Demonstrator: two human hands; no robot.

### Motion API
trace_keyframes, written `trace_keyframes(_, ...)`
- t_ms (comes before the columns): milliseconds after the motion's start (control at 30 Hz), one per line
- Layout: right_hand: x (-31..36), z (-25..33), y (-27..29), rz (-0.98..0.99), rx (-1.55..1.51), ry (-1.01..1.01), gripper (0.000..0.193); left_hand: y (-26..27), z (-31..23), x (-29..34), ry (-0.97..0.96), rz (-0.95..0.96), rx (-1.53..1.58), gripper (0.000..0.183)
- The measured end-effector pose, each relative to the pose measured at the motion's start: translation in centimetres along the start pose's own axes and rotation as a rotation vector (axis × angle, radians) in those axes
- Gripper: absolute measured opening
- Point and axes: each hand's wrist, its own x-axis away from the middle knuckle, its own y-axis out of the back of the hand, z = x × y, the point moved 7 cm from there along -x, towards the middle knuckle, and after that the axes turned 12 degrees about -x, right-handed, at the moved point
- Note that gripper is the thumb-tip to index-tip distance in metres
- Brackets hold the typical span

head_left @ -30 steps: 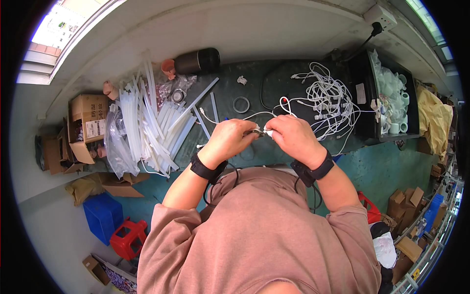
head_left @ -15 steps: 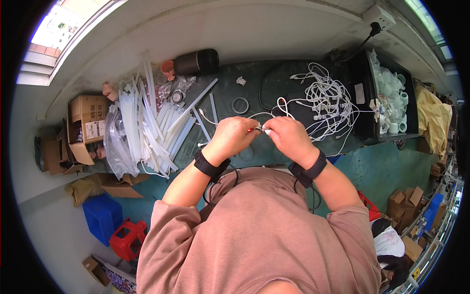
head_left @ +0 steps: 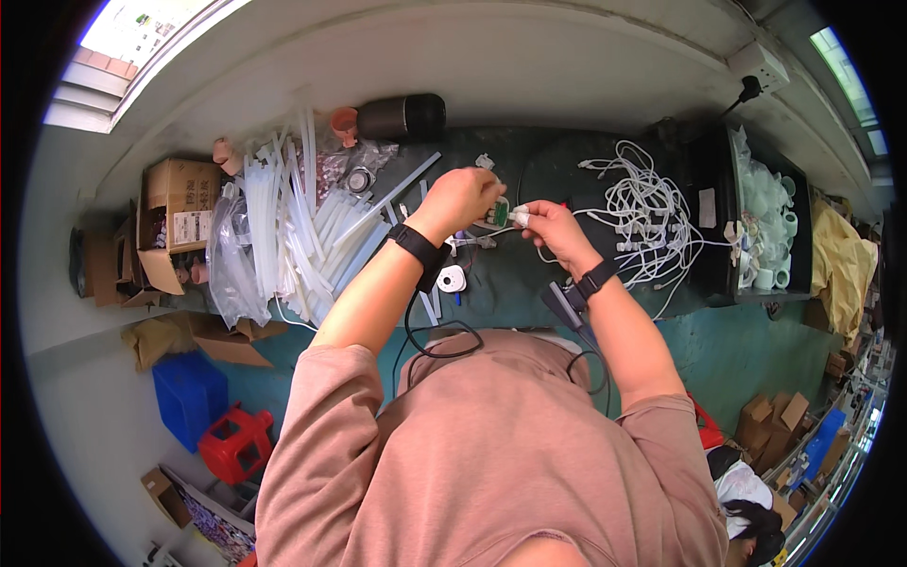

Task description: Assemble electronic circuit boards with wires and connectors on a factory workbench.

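Note:
My left hand (head_left: 463, 200) is closed in a pinch over the bench, its fingertips at the upper edge of a small green circuit board (head_left: 502, 212). Between thumb and fingers of my right hand (head_left: 559, 233) is a white cable connector (head_left: 519, 217), close to the board's right side; whether the two touch is unclear. Nearer to me, a white round housing (head_left: 452, 278) with a dark hole lies below my left wrist. A small white plastic piece (head_left: 485, 162) sits just beyond my left fingers. Tangled white cables (head_left: 642, 213) spread to the right of my right hand.
Translucent plastic strips (head_left: 316, 231) are heaped on the left of the dark green bench (head_left: 510, 293), beside an open cardboard box (head_left: 179, 222). A dark cylinder (head_left: 402, 117) lies at the back. A black bin (head_left: 718, 222) holding bagged white rings (head_left: 777, 277) stands right.
Both hands have shifted and come slightly apart; the left is now higher in the picture. The green circuit board and white round housing, hidden earlier, now show.

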Motion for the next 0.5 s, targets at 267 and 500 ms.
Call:
trace_keyframes(267, -6.6, -5.4, 3.4, -0.144, -0.157, -0.095, 0.017, 2.4, 6.0, 5.3, 0.204, -0.345, -0.049, 0.03)
trace_keyframes(500, -5.4, -3.3, 4.3, -0.295, 0.594, 0.317, 0.049, -0.4, 10.1, 19.9, 0.541, -0.415, 0.078, 0.029)
